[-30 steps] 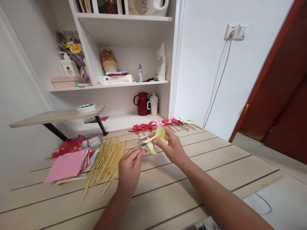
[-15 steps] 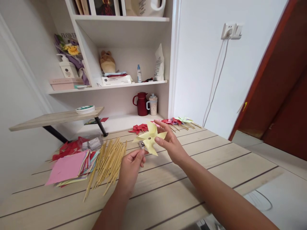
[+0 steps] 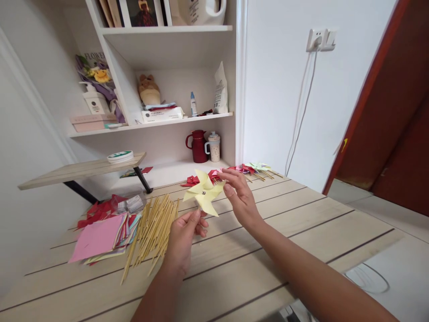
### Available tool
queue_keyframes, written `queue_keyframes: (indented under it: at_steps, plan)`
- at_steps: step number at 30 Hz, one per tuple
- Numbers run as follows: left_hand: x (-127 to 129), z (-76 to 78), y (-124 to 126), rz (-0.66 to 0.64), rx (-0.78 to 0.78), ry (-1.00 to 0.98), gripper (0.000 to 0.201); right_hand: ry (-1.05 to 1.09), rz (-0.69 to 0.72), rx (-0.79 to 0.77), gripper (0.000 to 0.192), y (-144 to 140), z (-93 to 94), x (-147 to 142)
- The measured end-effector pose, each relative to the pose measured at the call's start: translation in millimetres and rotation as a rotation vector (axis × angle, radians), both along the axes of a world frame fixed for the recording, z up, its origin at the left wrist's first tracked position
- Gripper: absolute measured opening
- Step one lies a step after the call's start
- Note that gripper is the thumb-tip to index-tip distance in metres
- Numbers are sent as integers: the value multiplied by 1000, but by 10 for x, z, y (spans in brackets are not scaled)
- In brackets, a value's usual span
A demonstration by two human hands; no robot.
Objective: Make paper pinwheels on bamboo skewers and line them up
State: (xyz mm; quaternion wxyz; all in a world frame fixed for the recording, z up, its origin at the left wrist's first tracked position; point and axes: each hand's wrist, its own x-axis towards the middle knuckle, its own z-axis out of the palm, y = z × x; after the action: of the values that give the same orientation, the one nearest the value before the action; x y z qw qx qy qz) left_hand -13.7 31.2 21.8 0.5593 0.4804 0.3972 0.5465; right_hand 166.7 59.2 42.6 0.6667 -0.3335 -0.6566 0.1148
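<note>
A pale yellow paper pinwheel (image 3: 203, 193) with a small metal pin at its centre is held up over the table. My left hand (image 3: 187, 226) pinches it from below, thumb against the short visible bit of stick; most of the stick is hidden behind the hand. Just right of the blades, my right hand (image 3: 241, 197) is raised with thumb and fingers apart; whether a fingertip brushes the right blade I cannot tell. Left of my left hand lies a bundle of thin bamboo sticks (image 3: 157, 230). Beside it is a stack of coloured paper squares (image 3: 98, 239), pink on top.
Finished-looking red, pink and green pinwheels (image 3: 258, 167) lie along the table's back edge. A clear box (image 3: 134, 202) and red paper pieces (image 3: 97, 212) sit under a small raised shelf (image 3: 83, 169). A red jug (image 3: 199, 147) and a speckled cup (image 3: 215, 147) stand behind.
My right hand has drawn back slightly to the right, away from the pinwheel's centre. The pinwheel has shifted a little left and its blades have turned. My left hand keeps its pinch.
</note>
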Motion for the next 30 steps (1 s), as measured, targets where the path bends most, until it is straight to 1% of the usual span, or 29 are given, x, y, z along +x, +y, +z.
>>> queue_keyframes:
  at_steps: [5, 11, 18, 20, 23, 26, 28, 30]
  plan:
    - [11, -14, -4, -14, -16, 0, 39, -53, 37, 30, 30, -34, 14, -33]
    - [6, -26, -3, -10, -25, -9, 38, -58, 27, -15, 35, -2, -5, -31]
    - [-1, -39, 6, 29, -22, -22, 40, -91, 0, -10, 34, 8, -1, -6]
    - [-4, -41, 13, 48, -24, -34, 41, -65, 5, -20, 35, 11, -12, -8]
    - [-20, -52, 32, 93, -54, -93, 41, 42, 69, -94, 42, 23, -37, -28]
    - [-45, -65, 59, 126, -103, -193, 40, 153, 116, -194, 46, 45, -50, -45]
    - [-62, -69, 75, 133, -137, -258, 36, 226, 111, -257, 45, 64, -50, -41]
    - [-74, -67, 88, 150, -169, -317, 27, 265, 125, -345, 41, 80, -52, -30]
